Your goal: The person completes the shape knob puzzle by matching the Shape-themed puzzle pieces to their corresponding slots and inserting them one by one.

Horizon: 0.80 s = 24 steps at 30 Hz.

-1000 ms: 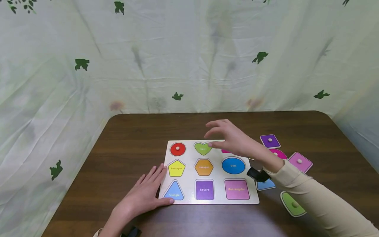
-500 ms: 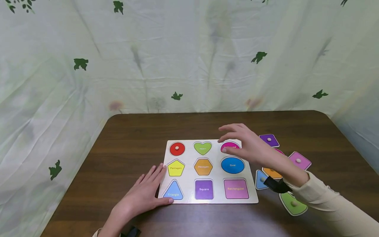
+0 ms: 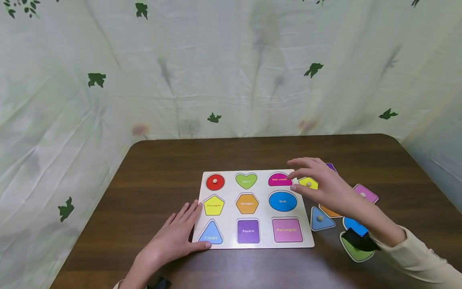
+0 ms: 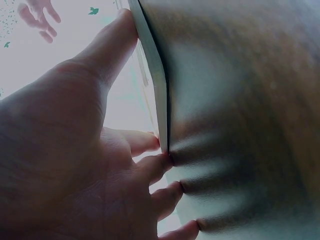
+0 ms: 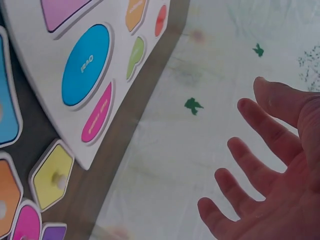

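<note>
A white shape puzzle board [image 3: 229,230] lies on the table with printed recesses; a red circle piece [image 3: 215,182] with a knob sits in its top left spot. My left hand [image 3: 173,237] rests at the board's lower left corner, thumb on the front edge and straight fingers along the left side. Above the board's upper right corner, my right hand [image 3: 325,186] hovers with loosely spread fingers and nothing in them. Just beyond its fingers lies the yellow pentagon piece [image 3: 306,183]. In the right wrist view the pentagon piece [image 5: 51,175] lies beside the board's corner.
Loose knobbed pieces lie right of the board: a blue triangle [image 3: 321,220], an orange piece [image 3: 330,211] partly hidden, a pink rectangle [image 3: 368,194], a blue piece [image 3: 355,226], a green piece [image 3: 355,253] and a purple one [image 3: 331,166]. A patterned cloth [image 3: 231,72] hangs behind the table.
My right hand has moved rightward from over the green heart recess, past the half round, to the board's right edge. The yellow pentagon piece has come into view. My left hand has stayed put.
</note>
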### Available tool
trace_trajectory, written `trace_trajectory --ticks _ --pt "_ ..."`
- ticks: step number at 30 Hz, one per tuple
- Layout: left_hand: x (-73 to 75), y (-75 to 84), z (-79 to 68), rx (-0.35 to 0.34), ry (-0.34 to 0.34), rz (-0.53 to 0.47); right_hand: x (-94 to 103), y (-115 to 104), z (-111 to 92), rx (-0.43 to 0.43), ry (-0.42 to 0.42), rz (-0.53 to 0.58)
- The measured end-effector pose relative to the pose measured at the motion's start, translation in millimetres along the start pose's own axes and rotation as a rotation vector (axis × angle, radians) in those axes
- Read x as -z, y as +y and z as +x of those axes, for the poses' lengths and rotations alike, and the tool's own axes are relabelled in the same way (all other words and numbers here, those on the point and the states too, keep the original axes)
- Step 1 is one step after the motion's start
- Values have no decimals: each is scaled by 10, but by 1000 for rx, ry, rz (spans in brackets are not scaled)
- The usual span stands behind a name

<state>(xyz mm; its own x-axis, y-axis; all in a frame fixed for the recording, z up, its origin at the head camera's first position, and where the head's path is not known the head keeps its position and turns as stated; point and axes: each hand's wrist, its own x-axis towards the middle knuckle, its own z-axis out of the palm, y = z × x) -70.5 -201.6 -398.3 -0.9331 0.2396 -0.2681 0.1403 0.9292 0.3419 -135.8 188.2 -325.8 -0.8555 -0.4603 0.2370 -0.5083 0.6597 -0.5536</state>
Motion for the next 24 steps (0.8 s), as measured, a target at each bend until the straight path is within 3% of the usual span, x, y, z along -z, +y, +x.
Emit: trace_trajectory --ticks 13,24 --pt "-5 -1 3 -2 -2 3 109 184 -355 43 76 -44" --pt "-2 -4 2 2 -5 -5 228 280 -676 -87 37 -53"
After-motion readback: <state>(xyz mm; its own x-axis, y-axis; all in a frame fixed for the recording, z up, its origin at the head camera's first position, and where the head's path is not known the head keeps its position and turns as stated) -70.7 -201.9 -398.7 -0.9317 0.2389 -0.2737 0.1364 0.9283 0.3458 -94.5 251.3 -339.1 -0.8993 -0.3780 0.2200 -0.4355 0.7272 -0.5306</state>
